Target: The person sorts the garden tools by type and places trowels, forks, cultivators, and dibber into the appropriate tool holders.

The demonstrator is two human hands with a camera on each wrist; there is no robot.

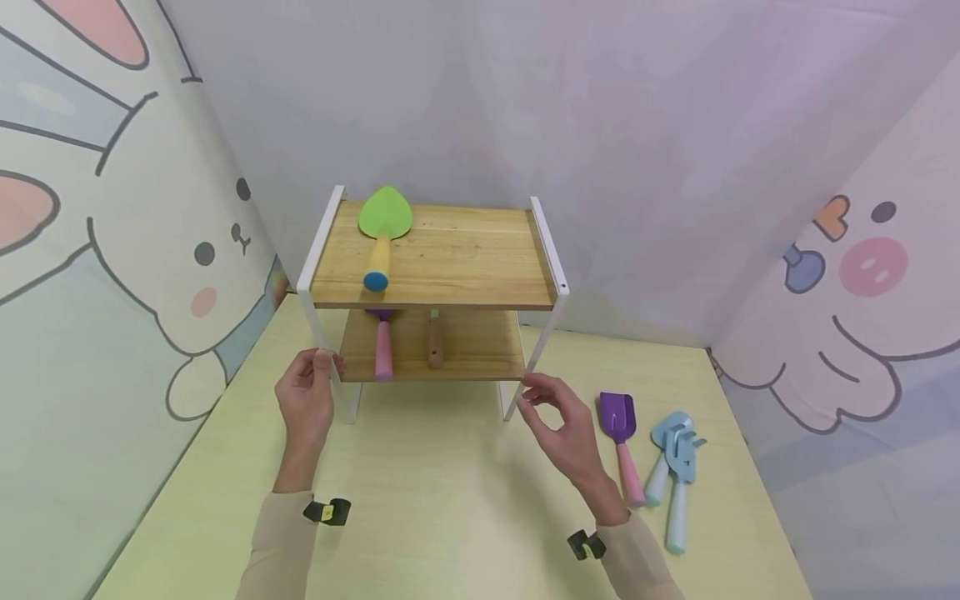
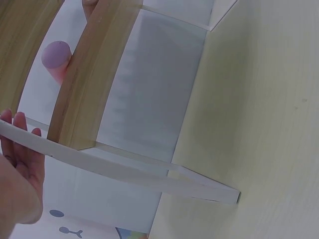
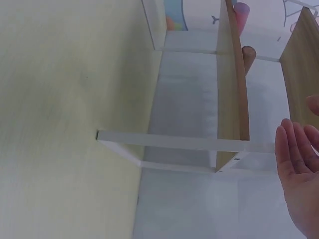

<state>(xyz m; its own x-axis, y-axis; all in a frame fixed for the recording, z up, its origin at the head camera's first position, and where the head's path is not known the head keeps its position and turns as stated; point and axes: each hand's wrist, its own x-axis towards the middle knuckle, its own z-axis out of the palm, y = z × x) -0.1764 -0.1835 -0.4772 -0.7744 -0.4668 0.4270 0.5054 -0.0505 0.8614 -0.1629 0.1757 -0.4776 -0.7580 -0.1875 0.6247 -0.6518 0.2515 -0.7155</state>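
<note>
A two-tier wooden shelf rack (image 1: 480,258) with white legs stands on the table. My left hand (image 1: 306,387) holds its left front leg (image 2: 114,169), with fingertips showing past the leg's inner side. At the right front leg (image 1: 542,337), my right hand (image 1: 562,425) has its fingers fairly straight and fingertips right at the leg, thumb apart. On the top tier lies a green trowel (image 1: 386,215) with a yellow handle. The lower tier bears a pink-handled tool (image 1: 383,350) and a wooden-handled tool (image 1: 435,342), their heads mostly hidden under the top board.
Right of the rack, a purple shovel (image 1: 618,417) with a pink handle lies on the table (image 1: 420,508). Beside it are a light-blue hand fork (image 1: 681,458) and another light-blue tool (image 1: 658,479), partly overlapping. Cartoon-printed curtains (image 1: 465,108) enclose the back and sides.
</note>
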